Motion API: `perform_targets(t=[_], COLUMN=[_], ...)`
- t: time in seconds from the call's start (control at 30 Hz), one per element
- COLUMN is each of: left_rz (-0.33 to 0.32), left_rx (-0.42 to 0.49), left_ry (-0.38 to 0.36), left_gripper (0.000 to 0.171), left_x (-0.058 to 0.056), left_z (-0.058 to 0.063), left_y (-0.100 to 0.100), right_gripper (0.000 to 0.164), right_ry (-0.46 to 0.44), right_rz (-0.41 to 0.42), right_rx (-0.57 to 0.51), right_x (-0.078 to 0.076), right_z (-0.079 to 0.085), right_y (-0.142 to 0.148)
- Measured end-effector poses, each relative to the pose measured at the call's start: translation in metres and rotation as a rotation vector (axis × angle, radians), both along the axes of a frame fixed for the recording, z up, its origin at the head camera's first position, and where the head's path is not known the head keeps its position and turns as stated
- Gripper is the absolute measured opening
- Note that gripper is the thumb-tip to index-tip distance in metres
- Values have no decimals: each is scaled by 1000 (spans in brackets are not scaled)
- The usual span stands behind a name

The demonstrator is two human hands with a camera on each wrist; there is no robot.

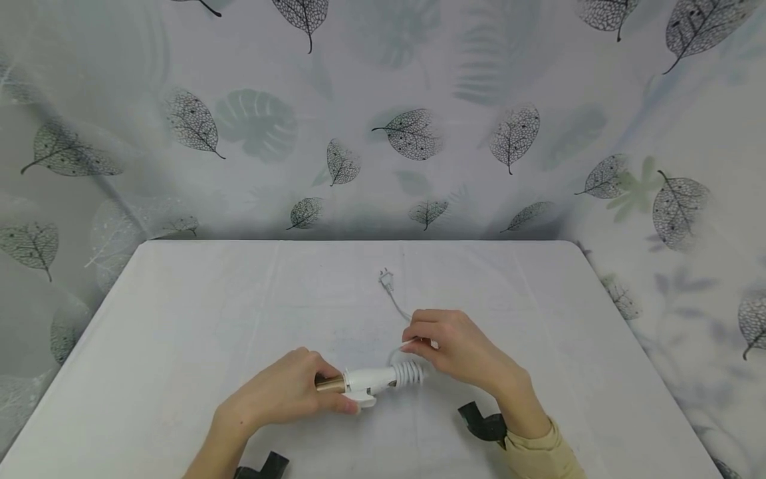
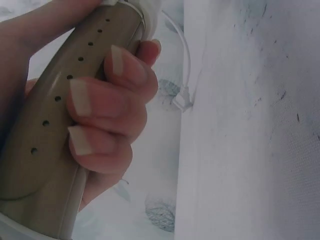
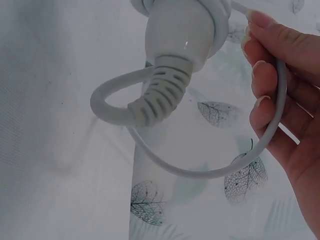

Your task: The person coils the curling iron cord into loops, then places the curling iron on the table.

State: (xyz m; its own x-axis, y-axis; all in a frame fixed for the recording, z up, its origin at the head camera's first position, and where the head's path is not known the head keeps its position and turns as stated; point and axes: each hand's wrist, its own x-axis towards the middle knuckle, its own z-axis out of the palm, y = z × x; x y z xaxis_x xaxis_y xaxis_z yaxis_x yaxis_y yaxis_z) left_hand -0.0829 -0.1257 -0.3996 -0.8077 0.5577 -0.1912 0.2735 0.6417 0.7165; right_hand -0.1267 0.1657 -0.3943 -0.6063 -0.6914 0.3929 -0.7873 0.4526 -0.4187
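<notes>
My left hand [image 1: 284,389] grips a curling iron by its gold barrel [image 2: 60,100], fingers wrapped around it. A row of small holes runs along the barrel. The white handle [image 1: 366,380] points to the right, with white cord [image 1: 409,374] wound in several turns around its end. Between thumb and fingertips my right hand [image 1: 457,342] pinches the cord, just beyond the handle. In the right wrist view, a loop of cord [image 3: 205,174] hangs below the ribbed cord sleeve [image 3: 167,90] and passes across the right fingers.
The two-pin plug [image 1: 386,279] lies farther back on the white table [image 1: 179,319]. Black wrist mounts [image 1: 483,424] sit at both wrists. A leaf-patterned curtain [image 1: 359,86] surrounds the table at the back and sides.
</notes>
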Motion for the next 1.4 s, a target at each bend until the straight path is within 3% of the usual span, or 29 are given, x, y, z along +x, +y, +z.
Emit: perform_targets(t=[0.53,0.83,1.1,1.4], left_rz=[73,153,221,229], left_rx=[-62,-135,-165,-162], left_ry=[5,136,148,138], left_gripper=[43,44,44,49], left_x=[-3,-5,-8,-9], left_z=[1,-1,-1,-1], left_y=[-1,-5,-6,-7], right_gripper=[4,7,4,4], right_ry=[-2,-94,-153,-196], right_rz=[42,-43,-121,-11], right_rx=[-11,-8,2,-9], right_x=[1,1,1,3], right_z=[-1,-1,-1,0], right_y=[-6,-8,-5,-9])
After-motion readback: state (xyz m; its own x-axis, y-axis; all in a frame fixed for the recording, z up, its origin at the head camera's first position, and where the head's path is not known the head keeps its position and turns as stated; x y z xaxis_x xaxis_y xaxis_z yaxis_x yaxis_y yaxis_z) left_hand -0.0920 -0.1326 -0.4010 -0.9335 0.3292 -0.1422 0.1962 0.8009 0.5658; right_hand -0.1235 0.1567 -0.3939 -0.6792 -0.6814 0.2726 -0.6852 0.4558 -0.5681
